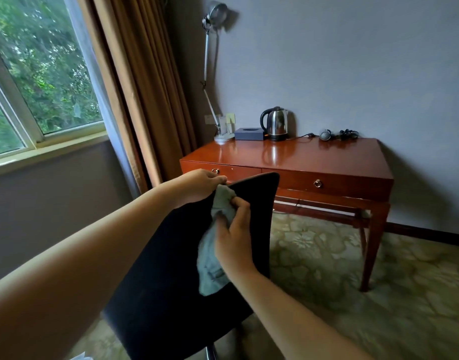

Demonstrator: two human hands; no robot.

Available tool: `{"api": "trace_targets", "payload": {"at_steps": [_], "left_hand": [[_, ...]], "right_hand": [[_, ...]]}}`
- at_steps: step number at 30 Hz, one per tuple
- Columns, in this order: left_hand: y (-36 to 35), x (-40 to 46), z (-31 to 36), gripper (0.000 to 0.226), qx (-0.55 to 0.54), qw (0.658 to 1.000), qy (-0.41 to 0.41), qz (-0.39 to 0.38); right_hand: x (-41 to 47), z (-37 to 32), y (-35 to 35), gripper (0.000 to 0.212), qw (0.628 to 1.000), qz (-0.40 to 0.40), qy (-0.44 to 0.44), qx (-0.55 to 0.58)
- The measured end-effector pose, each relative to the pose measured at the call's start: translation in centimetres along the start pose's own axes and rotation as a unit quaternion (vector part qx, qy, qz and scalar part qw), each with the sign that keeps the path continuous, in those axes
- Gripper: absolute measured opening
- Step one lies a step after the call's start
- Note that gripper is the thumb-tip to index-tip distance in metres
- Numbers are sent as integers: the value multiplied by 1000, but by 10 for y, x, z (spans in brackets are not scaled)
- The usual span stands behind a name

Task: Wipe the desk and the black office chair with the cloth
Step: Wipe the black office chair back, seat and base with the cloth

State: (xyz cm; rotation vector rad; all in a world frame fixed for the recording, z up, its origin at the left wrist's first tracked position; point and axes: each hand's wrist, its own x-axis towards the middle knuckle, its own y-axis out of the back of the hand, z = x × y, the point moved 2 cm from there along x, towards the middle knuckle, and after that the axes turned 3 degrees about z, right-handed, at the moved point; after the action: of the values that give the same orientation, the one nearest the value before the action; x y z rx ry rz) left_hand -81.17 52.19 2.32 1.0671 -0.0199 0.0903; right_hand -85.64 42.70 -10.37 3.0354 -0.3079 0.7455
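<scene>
A patterned green carpet [379, 268] covers the floor below a grey wall, with a window [36, 81] and tan curtain [145, 81] on the left. A glossy red-brown wooden table [327, 157] with two drawers stands against the wall. In front of it, between the person and the table, the backrest of the black office chair [171, 268] fills the foreground and hides the table's left front corner. The left hand [199, 185] grips the chair's top edge, fingers curled over it. The right hand [236, 235] holds a pale blue-green cloth [212, 255] bunched against the backrest, fingers curled into it. On the table's far edge, from left to right, stand a tall desk lamp [212, 74], a dark tissue box [249, 133], a steel kettle [276, 124], and a tangle of cables [337, 135].
</scene>
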Motion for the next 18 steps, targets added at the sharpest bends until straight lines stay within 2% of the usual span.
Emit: {"api": "trace_targets", "payload": {"at_steps": [4,6,8,11,14,18], "left_hand": [[-3,-1,4,45,0,1000,2,-12],[-3,0,7,44,-2,1000,0,-23],[-1,1,8,42,3,1000,0,-19],[8,-1,4,40,-18,999,7,-29],[28,-13,-11,36,-12,999,1,-30],[53,-36,-48,35,5,1000,14,-17]], "right_hand": [[67,22,55,37,985,116,-122,-49],[82,17,68,37,981,133,-102,-101],[71,-2,57,39,983,105,-55,-138],[19,-19,17,37,995,23,-18,-91],[-19,-21,-9,32,995,-23,60,-80],[-2,-9,2,30,998,-42,38,-27]]}}
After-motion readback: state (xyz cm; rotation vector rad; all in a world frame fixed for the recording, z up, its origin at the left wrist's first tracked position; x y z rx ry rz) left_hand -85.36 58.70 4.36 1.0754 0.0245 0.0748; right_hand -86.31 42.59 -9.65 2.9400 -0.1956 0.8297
